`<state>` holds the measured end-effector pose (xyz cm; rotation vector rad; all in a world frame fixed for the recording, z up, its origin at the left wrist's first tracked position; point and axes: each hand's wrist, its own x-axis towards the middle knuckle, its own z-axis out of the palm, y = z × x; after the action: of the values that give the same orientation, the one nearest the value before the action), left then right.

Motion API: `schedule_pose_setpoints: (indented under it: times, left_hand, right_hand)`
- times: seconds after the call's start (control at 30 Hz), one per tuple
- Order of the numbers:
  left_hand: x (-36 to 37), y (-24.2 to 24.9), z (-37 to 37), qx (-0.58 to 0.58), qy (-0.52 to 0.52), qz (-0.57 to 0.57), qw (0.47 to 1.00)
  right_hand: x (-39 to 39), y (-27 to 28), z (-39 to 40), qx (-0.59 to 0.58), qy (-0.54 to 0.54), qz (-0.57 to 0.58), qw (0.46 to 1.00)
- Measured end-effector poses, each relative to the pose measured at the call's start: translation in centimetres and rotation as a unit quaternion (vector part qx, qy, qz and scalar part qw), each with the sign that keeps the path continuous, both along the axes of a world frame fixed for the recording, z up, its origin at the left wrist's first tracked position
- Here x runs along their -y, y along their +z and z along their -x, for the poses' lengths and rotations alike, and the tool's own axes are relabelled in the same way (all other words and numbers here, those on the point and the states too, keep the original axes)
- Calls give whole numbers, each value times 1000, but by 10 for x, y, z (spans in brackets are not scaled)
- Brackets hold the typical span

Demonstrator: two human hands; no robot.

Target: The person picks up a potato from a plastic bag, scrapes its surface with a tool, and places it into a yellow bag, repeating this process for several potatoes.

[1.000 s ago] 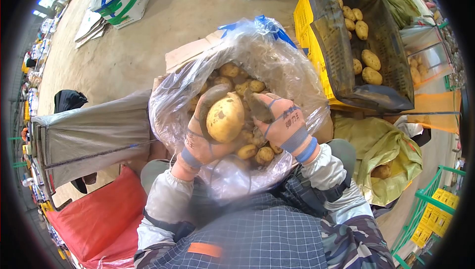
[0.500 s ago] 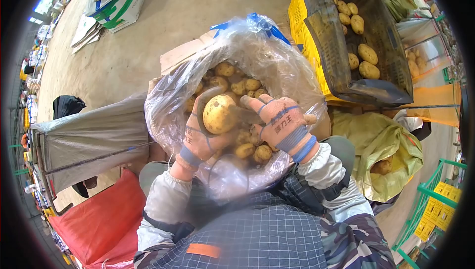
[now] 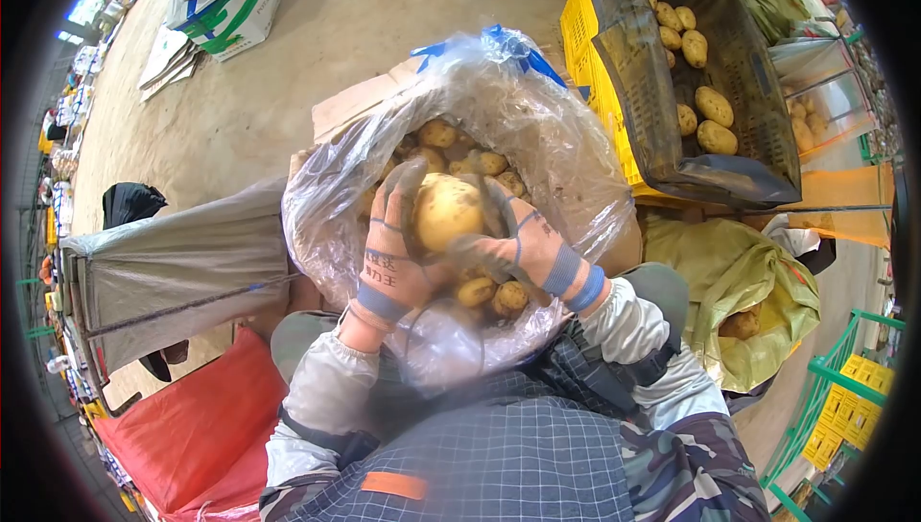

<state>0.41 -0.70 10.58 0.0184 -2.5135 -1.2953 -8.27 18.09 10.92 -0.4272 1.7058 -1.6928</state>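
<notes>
A worker in orange work gloves with dark-coated palms cradled a mud-flecked potato (image 3: 448,213) above a box lined with clear plastic sheeting (image 3: 576,148). The left hand (image 3: 389,251) cupped it from the left, fingers curled round its side, while the right hand (image 3: 539,244) grasped it from the right, its thumb blurred near the underside; how firmly the right fingertips pressed could not be told. The step in hand appeared to be a two-handed handling of that single potato, held clear of the smaller-looking potatoes (image 3: 508,299) lying inside the plastic below. Any next move called for keeping the round, dirt-specked tuber secure between both palms, or leaving one hand well wrapped around it before the other let go. Ahead and to the right, a yellow crate (image 3: 595,71) with a dark lining held more potatoes, beside an olive-green sack (image 3: 672,253).
</notes>
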Motion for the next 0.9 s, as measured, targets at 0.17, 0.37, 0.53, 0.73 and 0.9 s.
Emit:
schedule_pose_setpoints:
  times: [0.17,0.37,0.53,0.73,0.9]
  left_hand:
    - [10,5,2,1,-3,-297,955]
    - [68,-1,16,12,107,-257,960]
    - [111,-108,32,345,14,-82,935]
    - [80,-122,78,406,-23,430,806]
    - [123,-175,102,459,-19,434,775]
  right_hand:
    - [-19,-16,12,281,-57,102,953]
    - [-77,-30,60,241,-312,312,864]
    - [-148,-15,114,242,-455,350,782]
    - [-147,1,115,185,-418,399,795]
    - [-108,3,103,197,-381,314,847]
